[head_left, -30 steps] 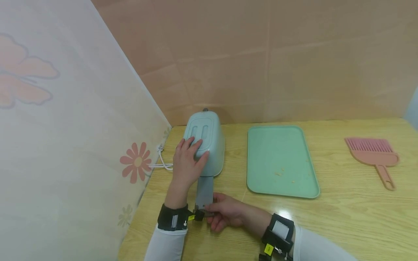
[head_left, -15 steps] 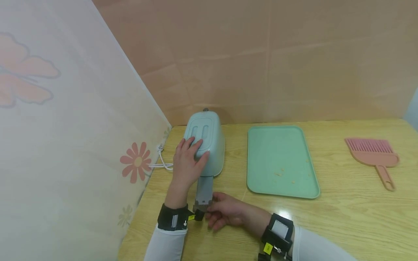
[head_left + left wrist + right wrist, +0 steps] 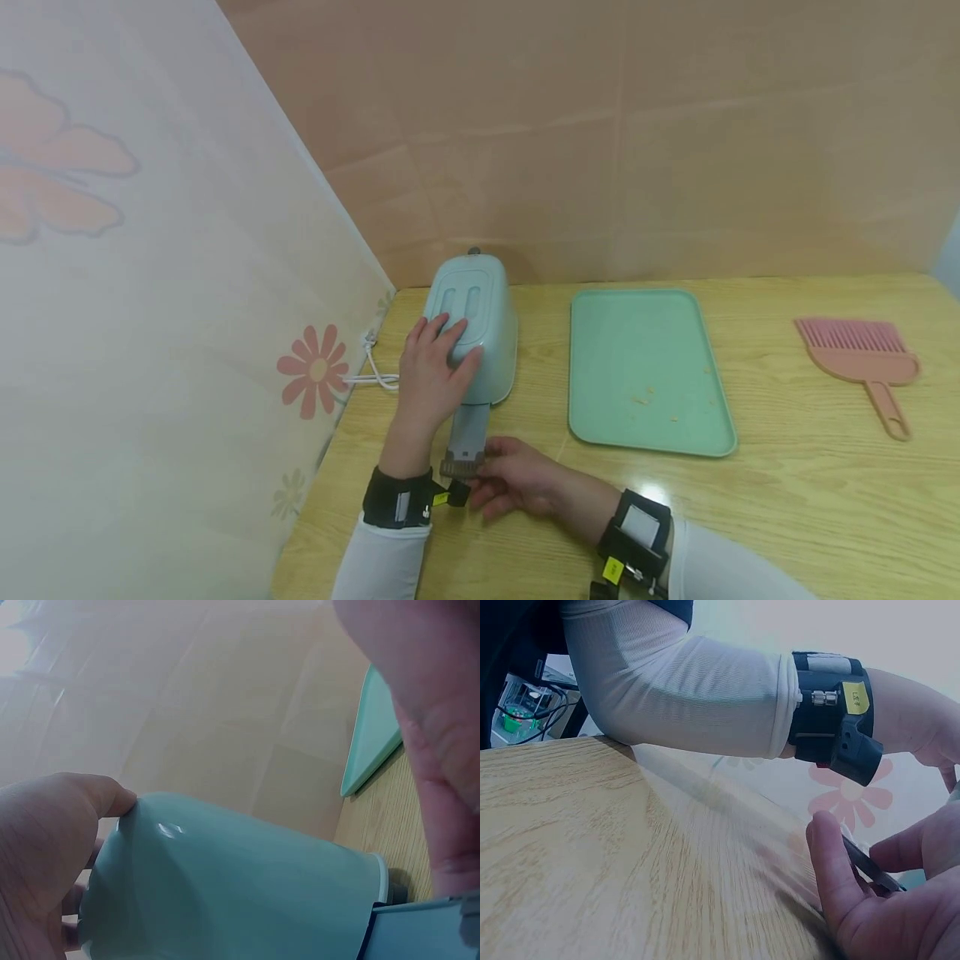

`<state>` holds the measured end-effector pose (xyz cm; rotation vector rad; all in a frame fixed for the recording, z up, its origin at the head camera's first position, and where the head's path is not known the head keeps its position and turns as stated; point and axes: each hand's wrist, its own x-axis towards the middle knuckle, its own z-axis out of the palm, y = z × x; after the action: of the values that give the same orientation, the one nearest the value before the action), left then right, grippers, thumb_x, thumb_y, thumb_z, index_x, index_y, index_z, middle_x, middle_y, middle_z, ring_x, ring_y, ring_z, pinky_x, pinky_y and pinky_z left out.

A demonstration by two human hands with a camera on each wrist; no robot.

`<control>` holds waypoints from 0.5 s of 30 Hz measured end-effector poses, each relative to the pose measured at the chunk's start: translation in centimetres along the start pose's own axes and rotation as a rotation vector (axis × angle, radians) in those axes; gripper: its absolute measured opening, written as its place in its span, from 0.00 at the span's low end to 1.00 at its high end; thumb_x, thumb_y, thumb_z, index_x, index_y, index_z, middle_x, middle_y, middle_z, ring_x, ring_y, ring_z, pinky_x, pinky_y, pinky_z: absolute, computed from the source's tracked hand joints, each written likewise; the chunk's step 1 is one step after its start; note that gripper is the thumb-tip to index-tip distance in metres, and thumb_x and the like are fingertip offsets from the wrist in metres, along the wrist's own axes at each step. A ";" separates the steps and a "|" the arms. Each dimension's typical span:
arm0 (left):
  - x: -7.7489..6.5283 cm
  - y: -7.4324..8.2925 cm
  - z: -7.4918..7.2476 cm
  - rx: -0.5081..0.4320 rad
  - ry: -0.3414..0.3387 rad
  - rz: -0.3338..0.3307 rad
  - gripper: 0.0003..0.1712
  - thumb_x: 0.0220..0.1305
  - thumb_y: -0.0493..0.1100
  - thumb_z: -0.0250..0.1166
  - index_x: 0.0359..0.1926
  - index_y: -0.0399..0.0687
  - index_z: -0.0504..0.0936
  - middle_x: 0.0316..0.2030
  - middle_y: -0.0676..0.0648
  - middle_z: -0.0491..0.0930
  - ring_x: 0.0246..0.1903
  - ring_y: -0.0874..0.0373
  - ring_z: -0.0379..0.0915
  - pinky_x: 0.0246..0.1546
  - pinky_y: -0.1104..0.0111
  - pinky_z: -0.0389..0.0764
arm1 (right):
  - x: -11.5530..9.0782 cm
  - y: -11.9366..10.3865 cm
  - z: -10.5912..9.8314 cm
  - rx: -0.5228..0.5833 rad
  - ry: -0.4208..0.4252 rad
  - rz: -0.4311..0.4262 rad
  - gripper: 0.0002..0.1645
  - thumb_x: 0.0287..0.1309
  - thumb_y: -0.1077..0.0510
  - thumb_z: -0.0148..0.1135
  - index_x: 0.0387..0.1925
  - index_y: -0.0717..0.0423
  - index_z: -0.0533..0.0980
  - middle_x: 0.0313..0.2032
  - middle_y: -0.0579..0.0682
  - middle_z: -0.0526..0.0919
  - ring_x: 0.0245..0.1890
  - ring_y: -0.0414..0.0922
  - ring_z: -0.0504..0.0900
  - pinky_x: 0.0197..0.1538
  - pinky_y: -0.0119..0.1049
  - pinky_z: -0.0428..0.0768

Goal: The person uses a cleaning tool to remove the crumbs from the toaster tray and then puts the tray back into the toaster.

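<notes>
My left hand lies with spread fingers on top of a pale blue-green toaster, covering part of its top. Along the toaster's upper edge, the left wrist view shows that thumb. A flat grey crumb tray juts from the toaster's near end, with a darker ridged end piece. My right hand pinches the tray's outer end between thumb and fingers. In the right wrist view the tray's thin dark edge sits between them.
Right of the toaster lies a green serving tray with a few crumbs on it. Farther right is a pink brush. A white cord runs between toaster and the flowered side wall. A brown backdrop stands behind.
The crumb tray's outer end has shifted slightly toward the toaster and its ridged end piece shows more. My right hand has moved a little with it; my left hand keeps its place.
</notes>
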<state>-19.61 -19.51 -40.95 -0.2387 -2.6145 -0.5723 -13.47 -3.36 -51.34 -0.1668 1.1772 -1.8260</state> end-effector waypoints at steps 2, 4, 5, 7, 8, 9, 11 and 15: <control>0.0 0.0 0.0 0.002 -0.003 -0.003 0.29 0.63 0.61 0.59 0.61 0.53 0.78 0.64 0.43 0.71 0.68 0.39 0.56 0.64 0.41 0.60 | 0.1 0.0 0.0 0.008 0.009 -0.008 0.24 0.64 0.65 0.51 0.61 0.63 0.65 0.36 0.59 0.82 0.32 0.50 0.86 0.33 0.45 0.85; 0.0 0.0 0.0 0.000 -0.001 -0.003 0.29 0.63 0.61 0.59 0.61 0.53 0.78 0.64 0.43 0.71 0.68 0.39 0.56 0.63 0.41 0.60 | 0.3 0.1 0.0 0.011 0.020 -0.010 0.24 0.64 0.65 0.51 0.61 0.63 0.65 0.36 0.59 0.82 0.32 0.51 0.86 0.33 0.45 0.85; 0.0 0.0 0.0 0.001 0.001 -0.002 0.29 0.63 0.61 0.59 0.61 0.53 0.78 0.64 0.43 0.71 0.68 0.39 0.56 0.63 0.41 0.60 | 0.3 0.1 0.0 0.011 0.028 -0.010 0.24 0.64 0.65 0.51 0.61 0.63 0.66 0.37 0.60 0.82 0.32 0.51 0.86 0.33 0.45 0.85; 0.0 0.0 0.0 0.001 0.007 0.003 0.29 0.63 0.61 0.59 0.61 0.53 0.78 0.64 0.43 0.71 0.68 0.38 0.56 0.63 0.41 0.61 | 0.4 0.0 0.0 0.005 0.039 -0.006 0.24 0.64 0.65 0.51 0.61 0.62 0.66 0.37 0.61 0.82 0.31 0.52 0.86 0.33 0.47 0.85; 0.0 -0.1 0.1 0.001 0.010 0.006 0.30 0.63 0.61 0.59 0.60 0.53 0.78 0.64 0.43 0.71 0.68 0.38 0.56 0.63 0.40 0.61 | 0.4 0.0 -0.1 -0.002 0.044 -0.003 0.24 0.64 0.65 0.51 0.61 0.62 0.66 0.36 0.61 0.83 0.31 0.52 0.86 0.34 0.48 0.85; 0.0 -0.1 0.1 0.001 0.014 0.008 0.29 0.63 0.62 0.59 0.60 0.53 0.78 0.63 0.43 0.71 0.67 0.38 0.56 0.63 0.40 0.61 | 0.4 -0.1 -0.1 -0.010 0.047 0.002 0.23 0.64 0.64 0.51 0.61 0.62 0.65 0.36 0.61 0.83 0.30 0.52 0.86 0.34 0.48 0.85; 0.0 -0.1 0.1 0.001 0.015 0.011 0.29 0.63 0.62 0.59 0.60 0.53 0.79 0.63 0.43 0.71 0.67 0.38 0.56 0.63 0.40 0.61 | 0.3 -0.3 -0.1 -0.023 0.047 0.014 0.23 0.65 0.64 0.50 0.61 0.61 0.65 0.34 0.61 0.83 0.29 0.52 0.86 0.34 0.48 0.85; 0.0 0.0 0.0 0.001 0.009 0.004 0.29 0.63 0.62 0.58 0.60 0.54 0.79 0.64 0.43 0.71 0.67 0.38 0.56 0.63 0.40 0.61 | 0.2 -0.4 -0.2 -0.025 0.047 0.036 0.22 0.67 0.63 0.49 0.61 0.60 0.65 0.33 0.60 0.83 0.28 0.50 0.86 0.34 0.48 0.85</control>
<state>-19.60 -19.46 -40.99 -0.2398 -2.6056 -0.5693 -13.97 -3.40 -51.16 -0.1171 1.2280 -1.7934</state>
